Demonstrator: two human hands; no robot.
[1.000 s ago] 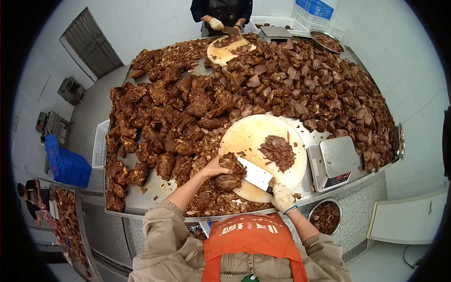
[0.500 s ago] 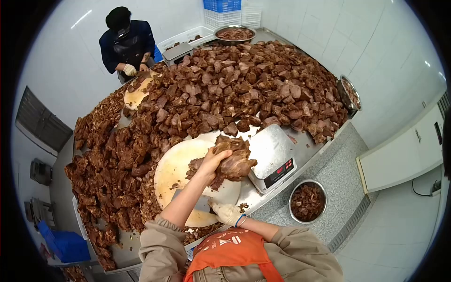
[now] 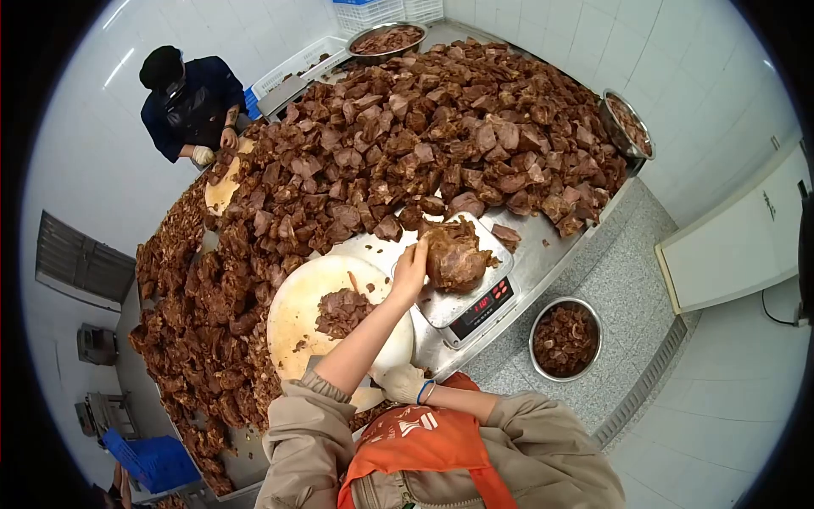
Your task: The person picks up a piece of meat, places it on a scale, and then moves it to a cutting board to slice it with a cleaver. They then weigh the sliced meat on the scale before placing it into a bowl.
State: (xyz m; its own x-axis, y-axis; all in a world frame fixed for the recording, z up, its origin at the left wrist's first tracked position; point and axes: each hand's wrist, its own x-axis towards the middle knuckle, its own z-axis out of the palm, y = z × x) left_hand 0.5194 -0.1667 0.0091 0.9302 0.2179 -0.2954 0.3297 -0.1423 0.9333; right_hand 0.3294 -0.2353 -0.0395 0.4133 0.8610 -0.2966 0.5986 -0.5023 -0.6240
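Observation:
My bare left hand grips the side of a large chunk of brown cooked meat, which sits over the steel plate of a digital scale. Red digits glow on its display. In my gloved right hand is a knife with a broad grey blade, low over the near edge of the round cutting board; my left forearm hides part of the blade. A smaller pile of cut meat lies on that board, beside my left forearm.
A big heap of meat chunks covers much of the steel table. Metal bowls of meat stand at the back, on the right edge and on the floor. A co-worker handles meat at the far left.
My left hand has carried the meat chunk rightward from above the cutting board onto the scale. The cut pile on the board is now uncovered. My right hand stays low by the board.

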